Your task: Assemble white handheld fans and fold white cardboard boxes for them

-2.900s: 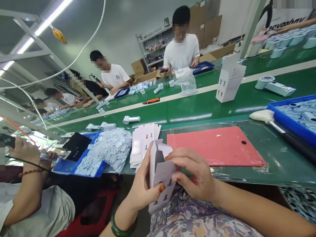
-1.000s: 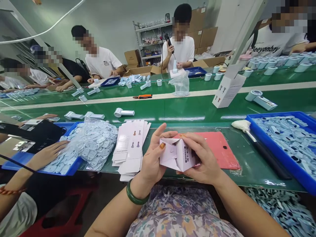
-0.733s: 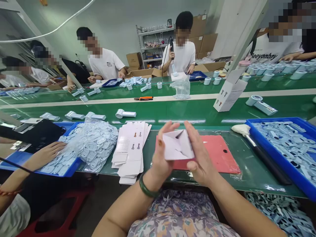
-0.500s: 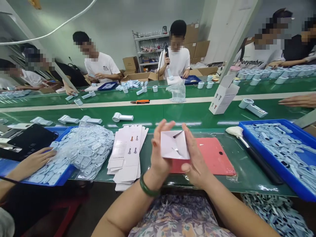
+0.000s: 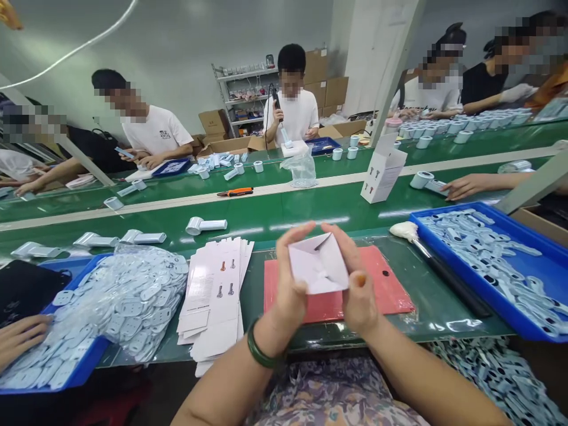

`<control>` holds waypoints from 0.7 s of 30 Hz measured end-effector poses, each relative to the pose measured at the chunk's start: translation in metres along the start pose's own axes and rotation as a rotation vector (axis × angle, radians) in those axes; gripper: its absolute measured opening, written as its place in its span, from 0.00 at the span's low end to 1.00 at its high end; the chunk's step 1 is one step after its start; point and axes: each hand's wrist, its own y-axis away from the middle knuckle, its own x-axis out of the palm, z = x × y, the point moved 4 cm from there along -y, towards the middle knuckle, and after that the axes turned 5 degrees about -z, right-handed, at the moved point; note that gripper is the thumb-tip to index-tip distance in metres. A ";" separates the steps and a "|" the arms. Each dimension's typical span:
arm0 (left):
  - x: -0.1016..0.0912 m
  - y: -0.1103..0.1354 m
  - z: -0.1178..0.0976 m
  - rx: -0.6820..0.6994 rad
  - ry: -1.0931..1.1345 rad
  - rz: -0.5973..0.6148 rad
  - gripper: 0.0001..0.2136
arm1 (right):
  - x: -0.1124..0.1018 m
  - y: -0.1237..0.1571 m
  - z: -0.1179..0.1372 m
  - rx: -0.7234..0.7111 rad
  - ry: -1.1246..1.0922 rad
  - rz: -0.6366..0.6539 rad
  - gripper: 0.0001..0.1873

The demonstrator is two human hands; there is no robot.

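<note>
Between my two hands I hold a small white cardboard box (image 5: pixel 317 266), its end with folded flaps facing me. My left hand (image 5: pixel 290 281) wraps the box's left side, with a green bangle at the wrist. My right hand (image 5: pixel 357 278) closes round the right side, thumb near the front edge. Behind and below the box lies a red mat (image 5: pixel 390 284) on the green bench. To the left is a stack of flat white cartons (image 5: pixel 217 296) with small printed pictures. A standing white carton (image 5: pixel 382 171) with its top flap up is on the belt ahead.
At left, a bag of light-blue plastic parts (image 5: pixel 146 290) rests on a blue tray, with a co-worker's hand (image 5: pixel 22 340) beside it. On the right are a long black-handled brush (image 5: pixel 444 272) and a blue tray (image 5: pixel 523 272) of parts. Another person's hand (image 5: pixel 470 186) touches a part on the green belt (image 5: pixel 261 207).
The box has tilted slightly in my hands, and my right thumb has come up against its side. A co-worker's hand at right has reached the light-blue part. My view has shifted to the right.
</note>
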 end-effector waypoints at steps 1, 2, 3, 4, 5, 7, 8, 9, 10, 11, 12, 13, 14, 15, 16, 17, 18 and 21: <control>0.003 -0.004 -0.003 -0.017 0.028 -0.024 0.33 | 0.001 0.000 0.001 0.007 -0.018 -0.033 0.35; 0.006 -0.005 -0.003 -0.032 0.040 -0.031 0.32 | 0.001 -0.002 0.001 0.020 -0.043 -0.062 0.35; 0.009 -0.005 -0.003 -0.055 0.043 -0.018 0.30 | 0.000 -0.005 0.000 0.033 -0.066 -0.073 0.35; 0.012 -0.002 0.000 -0.085 0.046 0.011 0.28 | -0.001 -0.008 -0.002 0.046 -0.071 -0.058 0.36; 0.014 0.001 0.003 -0.117 0.057 0.037 0.28 | -0.002 -0.011 -0.003 0.059 -0.069 -0.048 0.37; 0.013 0.003 0.006 -0.146 0.115 0.032 0.28 | -0.005 -0.016 -0.003 0.056 -0.040 -0.018 0.39; 0.009 0.000 0.005 -0.129 0.145 -0.018 0.27 | -0.005 -0.017 -0.001 0.040 -0.019 0.006 0.39; 0.004 -0.004 0.003 -0.095 0.163 -0.080 0.26 | -0.003 -0.016 0.002 0.021 -0.002 0.037 0.39; -0.001 -0.010 0.001 -0.065 0.168 -0.141 0.26 | 0.000 -0.015 0.005 0.002 0.009 0.067 0.39; -0.006 -0.016 -0.002 -0.046 0.162 -0.194 0.26 | 0.004 -0.014 0.007 -0.018 0.015 0.090 0.40; -0.011 -0.022 -0.004 -0.042 0.150 -0.228 0.26 | 0.007 -0.012 0.008 -0.036 0.020 0.099 0.41; -0.014 -0.025 -0.006 -0.041 0.140 -0.248 0.25 | 0.010 -0.012 0.009 -0.055 0.028 0.089 0.44; -0.016 -0.026 -0.009 -0.036 0.129 -0.253 0.24 | 0.012 -0.011 0.008 -0.083 0.041 0.064 0.47; -0.017 -0.026 -0.011 -0.033 0.114 -0.247 0.21 | 0.012 -0.012 0.008 -0.114 0.056 0.040 0.49; -0.018 -0.024 -0.013 -0.047 0.095 -0.225 0.19 | 0.012 -0.012 0.006 -0.143 0.071 0.018 0.52; -0.017 -0.020 -0.015 -0.083 0.074 -0.183 0.18 | 0.010 -0.013 0.004 -0.164 0.087 0.003 0.54; -0.017 -0.017 -0.016 -0.146 0.054 -0.126 0.18 | 0.007 -0.014 0.002 -0.183 0.106 -0.010 0.55; -0.016 -0.007 -0.017 -0.360 0.040 0.026 0.26 | -0.001 -0.016 0.001 -0.242 0.172 -0.001 0.53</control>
